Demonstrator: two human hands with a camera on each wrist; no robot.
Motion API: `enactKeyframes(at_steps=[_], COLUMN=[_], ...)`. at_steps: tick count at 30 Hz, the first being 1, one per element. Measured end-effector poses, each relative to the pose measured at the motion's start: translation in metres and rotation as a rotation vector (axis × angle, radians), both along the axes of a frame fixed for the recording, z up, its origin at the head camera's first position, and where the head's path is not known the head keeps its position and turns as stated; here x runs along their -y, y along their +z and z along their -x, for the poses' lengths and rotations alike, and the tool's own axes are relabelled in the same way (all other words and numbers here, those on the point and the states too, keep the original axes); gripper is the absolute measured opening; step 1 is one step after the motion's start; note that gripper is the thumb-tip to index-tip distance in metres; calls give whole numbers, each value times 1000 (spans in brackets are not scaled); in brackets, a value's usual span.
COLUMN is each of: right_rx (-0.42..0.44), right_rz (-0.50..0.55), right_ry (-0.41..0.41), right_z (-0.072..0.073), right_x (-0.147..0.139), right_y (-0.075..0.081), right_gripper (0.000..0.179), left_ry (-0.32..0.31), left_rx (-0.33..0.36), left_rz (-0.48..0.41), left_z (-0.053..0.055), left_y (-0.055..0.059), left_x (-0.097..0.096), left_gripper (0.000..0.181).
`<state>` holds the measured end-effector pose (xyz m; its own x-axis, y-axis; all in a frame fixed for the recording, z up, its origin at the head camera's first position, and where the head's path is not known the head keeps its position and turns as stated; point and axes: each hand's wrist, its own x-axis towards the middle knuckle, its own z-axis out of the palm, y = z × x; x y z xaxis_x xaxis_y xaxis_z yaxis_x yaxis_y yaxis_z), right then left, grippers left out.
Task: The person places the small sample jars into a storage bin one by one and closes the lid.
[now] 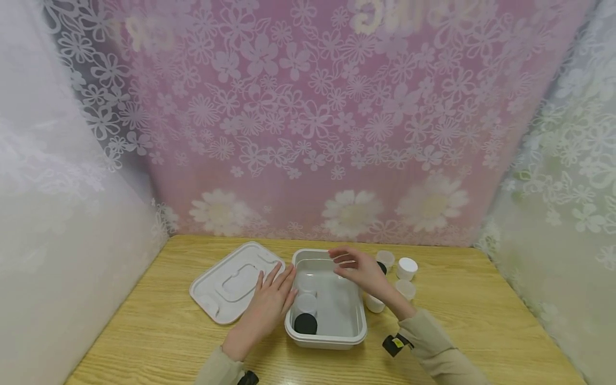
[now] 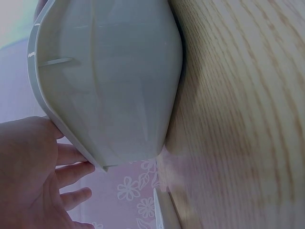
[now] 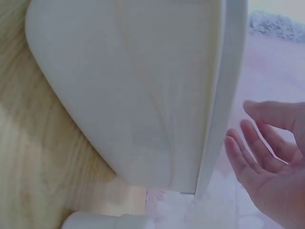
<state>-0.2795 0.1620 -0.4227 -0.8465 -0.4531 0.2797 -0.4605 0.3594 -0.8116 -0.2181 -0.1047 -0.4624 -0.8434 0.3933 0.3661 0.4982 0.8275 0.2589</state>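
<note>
A white plastic tub (image 1: 337, 305) stands on the table with its top uncovered. Along its left side sit a black-lidded jar (image 1: 305, 324) and pale round containers (image 1: 307, 303) in a row. My left hand (image 1: 271, 294) lies at the tub's left rim, fingers extended; in the left wrist view, that hand (image 2: 35, 174) has its fingertips right at the rim. Above the tub's right edge hovers my right hand (image 1: 361, 271), its fingers loosely bent. The right wrist view shows this hand (image 3: 267, 157) with nothing between thumb and fingers.
Left of the tub lies a flat white lid (image 1: 231, 291), partly behind my left hand. To the right stand several small jars, among them a white-capped jar (image 1: 407, 268), a clear one (image 1: 385, 260) and a black-topped one (image 1: 382, 267). A floral curtain (image 1: 313, 133) hangs behind the table.
</note>
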Motion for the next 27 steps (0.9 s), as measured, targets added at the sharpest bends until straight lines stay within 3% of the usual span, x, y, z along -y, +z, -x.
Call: enactKeyframes(at_steps=[5, 13, 21, 27], right_rx=[-30, -58, -137, -130], right_rz=[115, 179, 199, 112], right_ry=[-73, -120, -229, -329], right_z=[-7, -17, -28, -35], right_x=[-10, -35, -74, -105], right_y=[-4, -6, -11, -23], right_gripper=[41, 42, 41, 44], left_ry=[-1, 4, 6, 4], left_rx=[-2, 4, -8, -3], left_rz=[-6, 2, -5, -7], left_z=[0, 1, 1, 1], left_y=[0, 1, 0, 0], left_x=[-1, -1, -1, -1], left_gripper=[52, 51, 50, 50])
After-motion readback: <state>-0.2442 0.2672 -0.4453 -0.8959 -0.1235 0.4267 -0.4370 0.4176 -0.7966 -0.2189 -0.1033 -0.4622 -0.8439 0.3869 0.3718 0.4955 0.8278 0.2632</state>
